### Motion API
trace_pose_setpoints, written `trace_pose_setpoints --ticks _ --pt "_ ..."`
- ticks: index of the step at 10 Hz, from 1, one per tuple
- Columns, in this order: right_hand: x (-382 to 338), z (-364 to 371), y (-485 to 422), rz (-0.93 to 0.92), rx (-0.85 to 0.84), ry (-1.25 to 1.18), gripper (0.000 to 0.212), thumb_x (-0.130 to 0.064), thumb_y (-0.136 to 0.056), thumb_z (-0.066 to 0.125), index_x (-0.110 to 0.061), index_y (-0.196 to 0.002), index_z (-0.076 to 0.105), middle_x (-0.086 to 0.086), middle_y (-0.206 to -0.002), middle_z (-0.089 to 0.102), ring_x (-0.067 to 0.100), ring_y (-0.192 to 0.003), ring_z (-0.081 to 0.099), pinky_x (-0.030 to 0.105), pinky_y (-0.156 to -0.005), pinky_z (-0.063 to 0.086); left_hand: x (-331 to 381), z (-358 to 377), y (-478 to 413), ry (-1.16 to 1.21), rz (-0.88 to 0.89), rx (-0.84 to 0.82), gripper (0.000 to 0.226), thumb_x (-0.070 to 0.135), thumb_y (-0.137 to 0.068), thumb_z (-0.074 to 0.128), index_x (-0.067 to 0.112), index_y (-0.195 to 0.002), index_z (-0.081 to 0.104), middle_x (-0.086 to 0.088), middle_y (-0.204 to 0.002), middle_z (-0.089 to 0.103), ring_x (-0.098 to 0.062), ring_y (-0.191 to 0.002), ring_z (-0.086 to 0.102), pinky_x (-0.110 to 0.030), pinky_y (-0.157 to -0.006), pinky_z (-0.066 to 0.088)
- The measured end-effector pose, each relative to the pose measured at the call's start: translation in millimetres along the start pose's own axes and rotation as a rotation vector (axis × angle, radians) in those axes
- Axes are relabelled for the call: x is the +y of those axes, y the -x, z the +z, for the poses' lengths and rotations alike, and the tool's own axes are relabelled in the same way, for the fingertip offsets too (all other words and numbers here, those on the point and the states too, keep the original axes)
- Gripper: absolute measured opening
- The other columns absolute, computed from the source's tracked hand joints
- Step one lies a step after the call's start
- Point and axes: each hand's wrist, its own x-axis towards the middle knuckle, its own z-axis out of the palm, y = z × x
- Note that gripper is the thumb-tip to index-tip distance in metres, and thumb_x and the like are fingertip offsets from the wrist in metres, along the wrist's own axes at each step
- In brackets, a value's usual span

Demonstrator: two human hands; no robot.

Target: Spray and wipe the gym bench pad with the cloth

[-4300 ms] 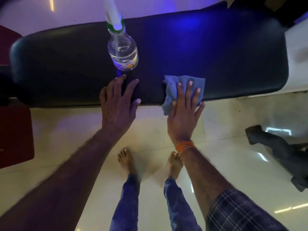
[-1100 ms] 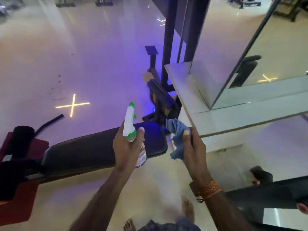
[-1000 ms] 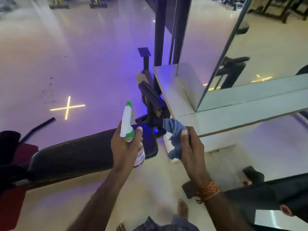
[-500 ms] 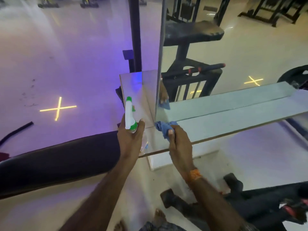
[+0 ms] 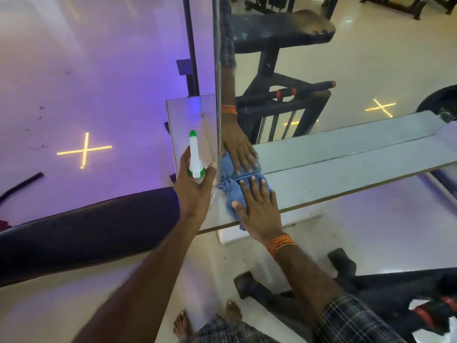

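Cloth [image 5: 233, 194] in blue lies on the white ledge [image 5: 333, 174] at the foot of the mirror [image 5: 346, 58], at the ledge's left end, bunched up against the glass with its near edge hanging just over the ledge's front edge. Your right hand [image 5: 257, 204] lies flat on it, fingers spread and pressing down rather than clenched, with an orange thread band [image 5: 279, 245] at the wrist; the mirror shows that hand and the cloth doubled. Your left hand [image 5: 195, 191] is wrapped around the spray bottle [image 5: 195, 158], gripping its clear body so that the white and green nozzle stands upright above your knuckles, just left of the cloth and over the ledge's left corner. The black bench pad [image 5: 86, 229] runs off to the left below your left forearm, its right end near the ledge, and neither hand touches it. Your bare feet [image 5: 183, 323] show on the glossy floor [image 5: 74, 70] at the bottom.
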Motion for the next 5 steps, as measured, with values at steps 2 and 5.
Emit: trace_pose_setpoints --ticks 2,5 --pt "2.8 -1.3 4.1 -0.014 -0.035 0.141 0.076 -0.072 -0.094 0.003 -0.04 -0.163 -0.008 0.006 -0.173 -0.016 0.034 -0.159 -0.014 0.062 -0.127 0.001 -13.2 -6.8 3.2 -0.094 -0.004 -0.072 0.068 0.025 -0.092 0.076 0.021 -0.15 0.041 -0.009 -0.14 0.06 -0.029 -0.128 0.058 -0.047 -0.106 0.055" --pt "-10.6 -13.9 23.6 -0.064 0.062 0.068 0.077 -0.07 -0.099 0.006 -0.029 -0.164 0.014 0.006 -0.174 0.008 0.027 -0.161 0.003 0.059 -0.128 0.001 -29.5 -25.7 35.0 -0.347 0.004 -0.164 0.094 0.038 -0.087 0.08 0.012 -0.159 0.026 -0.01 -0.155 0.044 -0.03 -0.142 0.044 -0.055 -0.114 0.045"
